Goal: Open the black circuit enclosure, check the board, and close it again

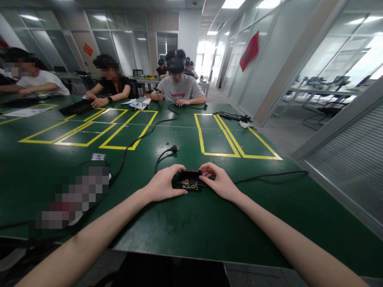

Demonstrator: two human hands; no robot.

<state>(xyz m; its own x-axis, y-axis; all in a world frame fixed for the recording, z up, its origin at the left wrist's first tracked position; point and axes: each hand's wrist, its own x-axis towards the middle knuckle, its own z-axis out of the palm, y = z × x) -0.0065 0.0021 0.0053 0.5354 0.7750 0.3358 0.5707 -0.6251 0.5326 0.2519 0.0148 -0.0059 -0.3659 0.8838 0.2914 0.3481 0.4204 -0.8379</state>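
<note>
Principal item: open black case (192,174), on or just above the near middle of the green surface (167,235), between both hands; contact with the surface impossible to tell. Inside, along the near side: small electronic parts (190,185), including two yellowish rings and touches of green and blue; finer detail too small to read.

Left hand (165,183): wrapped about the left end of the case, thumb along the near edge, fingers over the far edge; case held between.

Right hand (220,181): at the right end of the case, fingers curled, fingertips and thumb close to its far right corner; firm pinch or light touch, impossible to tell.

Beyond the left hand: black plug (174,149), pins toward the right, with a short curved cord (158,159) running back behind that hand. To the right of the right hand: black cord (269,175), stretched toward the right edge of the surface.

Left side: pixelated object (74,195), identity hidden; small white tag (98,156) just beyond it; long black cable (149,129) winding from there to the far side.

Farther across: yellow tape outlines (221,154) in two groups; black folded stand-like item (233,116) at far right, with white scrap (245,124) beside it.

Opposite side: seated person in a grey shirt (181,89), slim tool in one hand; to the left, person in black (115,87), both hands by a black tray (77,107); farther left, person in a white shirt (44,81).
</note>
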